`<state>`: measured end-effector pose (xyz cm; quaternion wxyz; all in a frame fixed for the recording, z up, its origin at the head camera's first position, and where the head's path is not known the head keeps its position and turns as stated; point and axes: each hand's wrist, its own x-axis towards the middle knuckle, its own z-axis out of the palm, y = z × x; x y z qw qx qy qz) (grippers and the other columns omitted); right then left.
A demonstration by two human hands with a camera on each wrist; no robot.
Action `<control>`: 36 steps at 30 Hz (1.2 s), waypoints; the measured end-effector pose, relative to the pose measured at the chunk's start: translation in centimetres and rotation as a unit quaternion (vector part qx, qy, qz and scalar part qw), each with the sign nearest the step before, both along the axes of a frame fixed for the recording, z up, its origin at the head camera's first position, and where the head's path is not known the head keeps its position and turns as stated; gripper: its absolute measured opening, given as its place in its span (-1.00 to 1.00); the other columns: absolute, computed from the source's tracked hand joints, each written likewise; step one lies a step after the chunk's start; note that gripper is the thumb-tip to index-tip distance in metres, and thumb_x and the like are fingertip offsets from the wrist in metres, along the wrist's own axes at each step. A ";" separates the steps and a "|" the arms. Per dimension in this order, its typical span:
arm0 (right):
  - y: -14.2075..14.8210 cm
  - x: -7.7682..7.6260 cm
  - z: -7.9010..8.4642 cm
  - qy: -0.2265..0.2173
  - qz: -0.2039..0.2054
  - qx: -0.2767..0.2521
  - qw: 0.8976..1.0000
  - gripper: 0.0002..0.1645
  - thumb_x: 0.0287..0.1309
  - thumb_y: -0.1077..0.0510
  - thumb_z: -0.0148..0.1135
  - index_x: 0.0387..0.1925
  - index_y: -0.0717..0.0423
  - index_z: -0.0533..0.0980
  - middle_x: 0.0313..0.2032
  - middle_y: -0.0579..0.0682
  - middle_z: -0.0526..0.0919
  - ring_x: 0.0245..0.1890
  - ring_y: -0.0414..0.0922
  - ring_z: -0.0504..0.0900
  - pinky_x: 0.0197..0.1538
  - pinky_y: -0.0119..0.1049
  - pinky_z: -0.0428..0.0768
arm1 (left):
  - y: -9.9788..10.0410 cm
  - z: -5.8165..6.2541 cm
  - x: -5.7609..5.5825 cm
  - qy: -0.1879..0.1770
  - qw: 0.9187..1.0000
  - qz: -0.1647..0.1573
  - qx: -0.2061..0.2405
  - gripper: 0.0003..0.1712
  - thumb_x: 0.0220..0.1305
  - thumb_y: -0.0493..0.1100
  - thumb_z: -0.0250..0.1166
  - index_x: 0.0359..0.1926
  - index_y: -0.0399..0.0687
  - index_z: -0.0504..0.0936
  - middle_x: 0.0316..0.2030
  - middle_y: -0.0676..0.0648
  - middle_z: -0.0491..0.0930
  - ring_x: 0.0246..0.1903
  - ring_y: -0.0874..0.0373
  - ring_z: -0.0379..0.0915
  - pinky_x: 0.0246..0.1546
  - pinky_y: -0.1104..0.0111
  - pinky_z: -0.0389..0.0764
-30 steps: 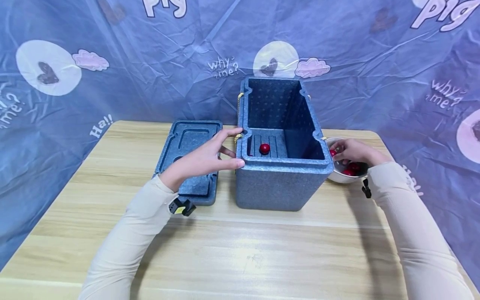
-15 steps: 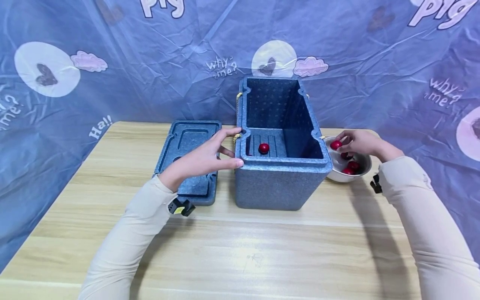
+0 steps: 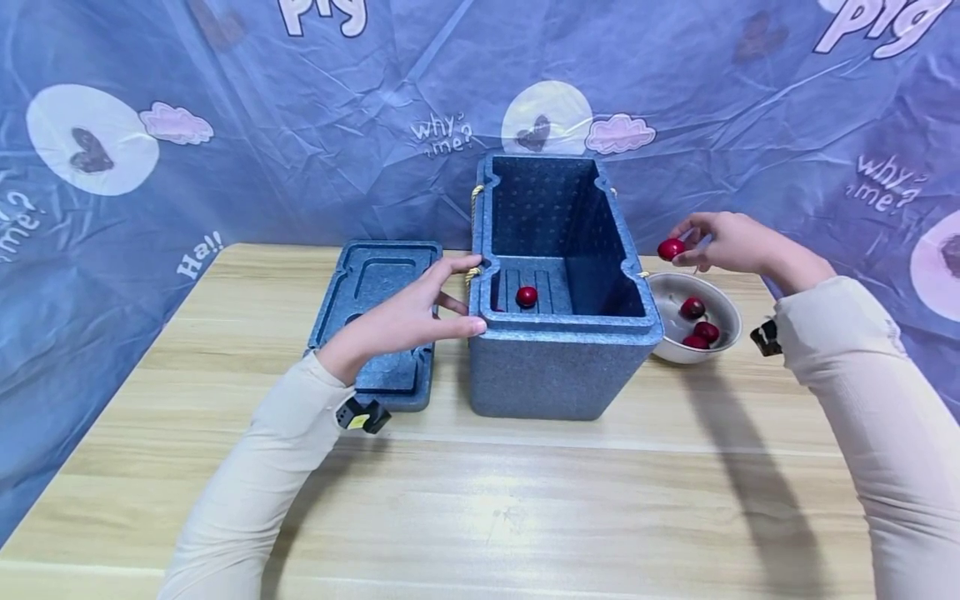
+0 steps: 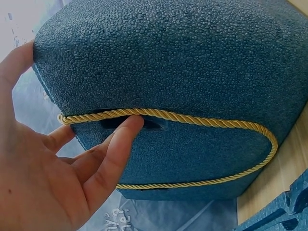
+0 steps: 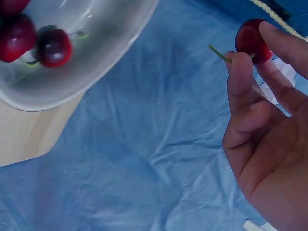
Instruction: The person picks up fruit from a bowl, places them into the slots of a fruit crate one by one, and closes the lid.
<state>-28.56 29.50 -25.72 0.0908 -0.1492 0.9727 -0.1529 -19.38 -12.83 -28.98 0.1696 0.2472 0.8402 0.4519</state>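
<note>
My right hand pinches a red cherry by its fingertips, above and behind the rim of a pale bowl. In the right wrist view a thin green stem sticks out from this cherry. Several more cherries lie in the bowl. A blue foam box stands lidless left of the bowl, with a cherry on its ribbed floor. My left hand rests on the box's left rim with spread fingers; in the left wrist view one fingertip touches the gold rope.
The box's blue lid lies on the wooden table to the left, partly behind my left hand. A printed blue cloth hangs just behind the table's back edge. The bowl stands close against the box's right side.
My right hand has risen out of the bowl, lifting a cherry up and back over the rim. The left hand stays in place on the box.
</note>
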 end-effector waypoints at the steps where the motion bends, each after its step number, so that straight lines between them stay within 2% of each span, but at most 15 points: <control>1: -0.3 0.0 0.3 0.005 0.004 0.003 1.000 -0.55 0.16 0.14 0.29 0.05 0.26 0.46 -0.31 0.12 0.63 -0.51 -0.19 0.61 -0.36 -0.37 0.44 | 0.0 0.0 0.0 -0.001 1.000 0.000 -0.001 -0.04 0.17 0.25 0.31 0.46 0.46 -0.04 0.50 0.04 -0.11 0.15 0.13 0.47 -0.05 0.19 0.57; 10: -2.3 0.1 3.5 0.036 0.026 0.036 0.998 -0.54 0.21 0.10 0.25 0.09 0.22 0.45 -0.25 0.13 0.63 -0.47 -0.23 0.60 -0.29 -0.31 0.44 | 0.1 0.0 0.1 0.004 1.000 -0.002 -0.006 -0.06 0.19 0.22 0.30 0.46 0.46 -0.04 0.50 0.04 -0.10 0.14 0.14 0.47 -0.06 0.19 0.57; 17: -4.2 0.1 5.8 0.039 0.034 0.040 0.998 -0.52 0.26 0.05 0.20 0.14 0.16 0.43 -0.18 0.13 0.59 -0.38 -0.18 0.60 -0.31 -0.29 0.46 | 0.1 0.1 0.2 0.000 1.000 0.001 -0.007 -0.06 0.20 0.19 0.30 0.46 0.45 -0.04 0.50 0.05 -0.11 0.14 0.15 0.47 -0.04 0.18 0.57; 21: -5.2 0.3 6.4 0.040 0.033 0.024 0.998 -0.51 0.26 0.02 0.21 0.15 0.12 0.43 -0.14 0.12 0.58 -0.37 -0.21 0.57 -0.31 -0.32 0.44 | 0.1 0.1 0.2 -0.002 1.000 0.002 -0.007 -0.06 0.20 0.20 0.30 0.46 0.46 -0.04 0.50 0.04 -0.12 0.15 0.14 0.47 -0.03 0.17 0.57; 28: -6.9 0.6 7.2 0.046 0.038 -0.012 0.998 -0.51 0.24 -0.01 0.24 0.15 0.07 0.44 -0.12 0.06 0.62 -0.41 -0.36 0.56 -0.32 -0.42 0.41 | 0.0 0.0 0.1 -0.003 1.000 0.000 -0.007 -0.07 0.20 0.20 0.30 0.47 0.46 -0.05 0.50 0.03 -0.12 0.14 0.14 0.47 -0.04 0.18 0.57; 36: -9.4 0.5 7.8 0.037 0.064 -0.021 0.997 -0.54 0.26 0.03 0.22 0.15 0.07 0.43 -0.08 0.07 0.59 -0.35 -0.32 0.59 -0.28 -0.50 0.49 | 0.0 0.1 0.1 -0.002 1.000 0.001 -0.009 -0.05 0.20 0.20 0.30 0.47 0.45 -0.05 0.50 0.05 -0.12 0.15 0.14 0.47 -0.03 0.18 0.57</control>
